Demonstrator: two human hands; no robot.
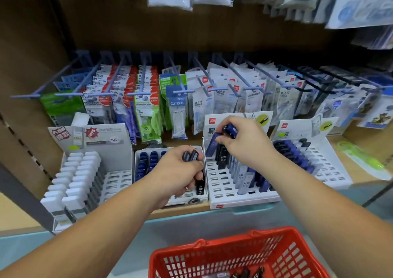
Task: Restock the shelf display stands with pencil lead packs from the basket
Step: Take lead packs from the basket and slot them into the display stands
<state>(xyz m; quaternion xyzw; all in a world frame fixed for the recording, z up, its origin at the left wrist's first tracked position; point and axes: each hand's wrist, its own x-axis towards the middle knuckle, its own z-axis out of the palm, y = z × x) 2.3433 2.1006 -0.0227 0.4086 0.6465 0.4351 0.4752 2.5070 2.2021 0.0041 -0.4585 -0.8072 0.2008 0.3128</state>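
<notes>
While the left hand grips dark packs and the right hand pinches a blue pack over the stand, empty slots and stock in the basket remain.

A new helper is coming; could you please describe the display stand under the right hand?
On the wooden shelf, below the hanging correction tapes, it is the third white display stand from the left. Unlike its neatly rowed neighbours, its blue, black and clear HB 0.5 lead packs stand unevenly.
</notes>
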